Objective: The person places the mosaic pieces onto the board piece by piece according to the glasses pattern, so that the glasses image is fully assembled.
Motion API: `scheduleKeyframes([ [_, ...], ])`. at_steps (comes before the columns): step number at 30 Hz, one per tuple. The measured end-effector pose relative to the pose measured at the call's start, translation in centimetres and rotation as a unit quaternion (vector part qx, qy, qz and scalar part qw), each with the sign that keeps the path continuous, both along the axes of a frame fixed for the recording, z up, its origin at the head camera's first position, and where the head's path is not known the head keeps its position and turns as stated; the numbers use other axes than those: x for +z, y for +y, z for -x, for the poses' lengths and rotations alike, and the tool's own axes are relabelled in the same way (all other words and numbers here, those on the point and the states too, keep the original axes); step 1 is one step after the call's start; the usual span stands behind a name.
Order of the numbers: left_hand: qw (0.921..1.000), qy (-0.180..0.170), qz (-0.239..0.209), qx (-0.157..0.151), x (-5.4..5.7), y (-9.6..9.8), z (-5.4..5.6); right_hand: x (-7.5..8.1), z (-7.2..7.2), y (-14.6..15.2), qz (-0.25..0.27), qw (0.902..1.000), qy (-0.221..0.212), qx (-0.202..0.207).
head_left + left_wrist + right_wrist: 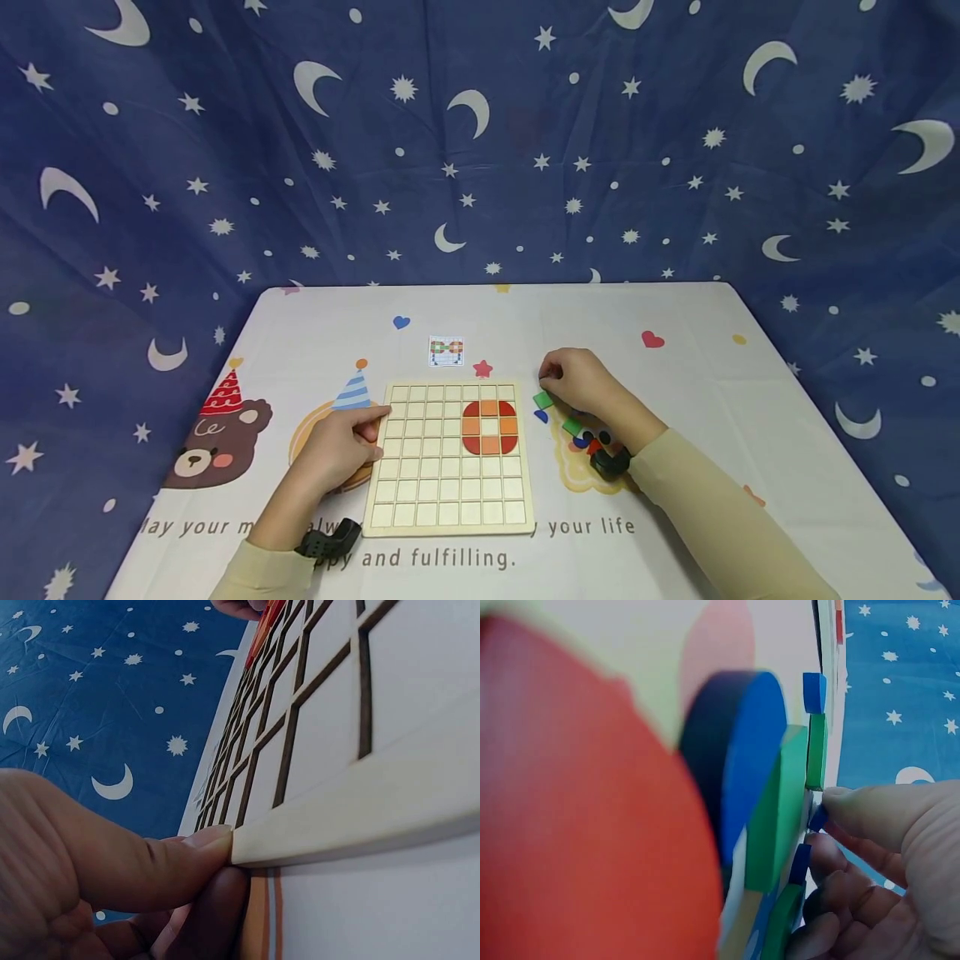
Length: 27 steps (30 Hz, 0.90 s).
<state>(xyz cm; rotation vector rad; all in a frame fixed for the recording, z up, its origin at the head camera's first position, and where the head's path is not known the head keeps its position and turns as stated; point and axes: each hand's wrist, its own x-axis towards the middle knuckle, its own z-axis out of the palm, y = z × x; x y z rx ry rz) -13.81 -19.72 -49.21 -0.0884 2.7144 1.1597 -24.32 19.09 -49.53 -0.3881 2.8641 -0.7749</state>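
Note:
A pale wooden grid board (442, 492) lies on the table. Set into its upper right part is a rounded ring of red and orange pieces (490, 408) around one bare cell. My left hand (341, 450) grips the board's left edge, its thumb (202, 840) on top and the index finger bent below. To the right of the board, my right hand (581, 383) pinches a small blue piece (819, 818) between thumb and index finger, low over the table. Green pieces (543, 400) and a blue half-round piece (541, 415) lie close by; the right forearm partly covers the pile.
Behind the board lies a small printed pattern card (446, 352). More loose pieces, among them a green one (572, 427) and a red one (592, 825), sit beneath the right wrist. A blue star-and-moon curtain (517, 208) hangs behind the white patterned tablecloth (720, 383).

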Motion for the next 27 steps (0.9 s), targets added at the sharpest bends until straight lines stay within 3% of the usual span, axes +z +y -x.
scheduleKeyframes([
  [6,1.0000,0.000,0.003,-0.002,0.0,-0.1,0.0,0.0,0.1,-0.1,-0.013,0.9999,-0.002,0.002],
  [15,1.0000,-0.002,0.006,-0.003,-0.1,0.0,0.0,1.2,-0.4,0.8,-0.012,0.9969,-0.077,0.012],
  [27,1.0000,-0.003,0.000,-0.001,0.1,0.1,0.0,1.0,-0.6,1.4,-0.012,0.9970,-0.065,0.040],
])
